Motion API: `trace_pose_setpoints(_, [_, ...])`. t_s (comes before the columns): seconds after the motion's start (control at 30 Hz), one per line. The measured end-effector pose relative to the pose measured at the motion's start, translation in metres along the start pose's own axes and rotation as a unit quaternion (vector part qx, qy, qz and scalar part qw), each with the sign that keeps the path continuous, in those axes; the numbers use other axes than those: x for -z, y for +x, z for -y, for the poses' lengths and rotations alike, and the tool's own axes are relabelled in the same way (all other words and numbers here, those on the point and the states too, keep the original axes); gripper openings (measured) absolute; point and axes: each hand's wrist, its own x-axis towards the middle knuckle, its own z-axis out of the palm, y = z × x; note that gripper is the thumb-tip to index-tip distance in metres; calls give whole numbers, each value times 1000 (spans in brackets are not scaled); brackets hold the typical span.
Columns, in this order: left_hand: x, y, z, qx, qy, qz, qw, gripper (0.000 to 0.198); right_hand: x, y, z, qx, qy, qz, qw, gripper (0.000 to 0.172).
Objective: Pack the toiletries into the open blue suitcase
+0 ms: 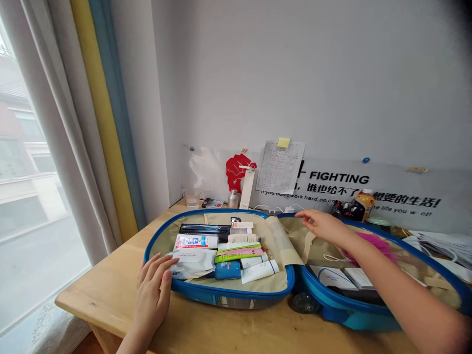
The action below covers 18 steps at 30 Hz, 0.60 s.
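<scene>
An open blue suitcase [236, 296] lies on the wooden table. My left hand [155, 282] rests on the left rim, fingers spread, with its fingertips by a white soft pack of wipes [195, 262]. Around that pack lie a toothpaste tube [196, 241], a green-and-pink packet [239, 252], a blue container [227, 270], a white tube [260, 271] and dark long boxes [205, 229]. Over the far rim of the right half hovers my right hand [319, 224], fingers loosely stretched out, nothing visible in them. Below it hangs a beige strap [308, 247].
White boxes [332, 278] and a pink fluffy thing [374, 247] sit in the right half, partly behind my forearm. Behind the suitcase stand a clear cup [192, 199], a small bottle [233, 198] and an orange bottle [364, 204]. A curtain [62, 113] hangs left.
</scene>
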Motion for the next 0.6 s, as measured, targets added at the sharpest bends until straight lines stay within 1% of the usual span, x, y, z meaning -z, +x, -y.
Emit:
trace_pose_setpoints(0.07, [0, 0, 0, -4, -2, -2, 1000, 35, 6, 1, -24, -40, 4, 0, 999, 43])
trace_pose_setpoints(0.13, [0, 0, 0, -7, -2, -1, 1000, 34, 10, -1, -43, -64, 14, 22, 998, 42])
trace_pose_setpoints(0.17, [1, 0, 0, -9, -2, 1, 1000, 34, 11, -4, -51, -68, 21, 42, 997, 41])
trace_pose_setpoints(0.23, [2, 1, 0, -11, -1, 2, 1000, 34, 10, -13, -61, -66, 38, 103, 992, 38])
trace_pose_setpoints(0.33, [4, 2, -2, -14, 0, 3, 1000, 34, 2, -32, -67, -52, 53, 214, 974, 33])
trace_pose_setpoints(0.4, [4, 2, -3, -10, -1, 5, 1000, 35, -5, -47, -67, -57, 42, 260, 963, 37])
trace_pose_setpoints(0.5, [5, 3, -4, -2, -4, 8, 1000, 36, -14, -69, -66, -76, 12, 283, 956, 42])
trace_pose_setpoints(0.6, [4, 3, -3, 2, -8, 6, 1000, 35, -20, -86, -64, -71, -2, 278, 958, 41])
